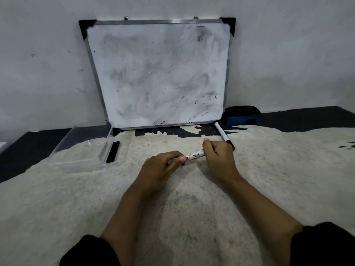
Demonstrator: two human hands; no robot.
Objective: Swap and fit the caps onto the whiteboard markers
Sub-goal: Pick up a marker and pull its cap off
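Observation:
A white whiteboard marker (195, 155) with red and black print lies nearly level between both hands above the rug. My left hand (163, 167) pinches its left end, thumb on the barrel. My right hand (219, 156) curls round its right end, hiding that end and whatever cap is there. A second white marker (221, 132) lies on the rug just behind my right hand, its black end partly hidden by the hand. Two black pieces, seemingly caps or markers (113, 151), lie side by side at the left.
A smudged whiteboard (159, 73) leans on the wall at the back. A blue and black eraser (241, 115) sits at its right foot. A clear plastic tray (63, 148) lies at the left. A pale rug (192, 208) covers the dark floor.

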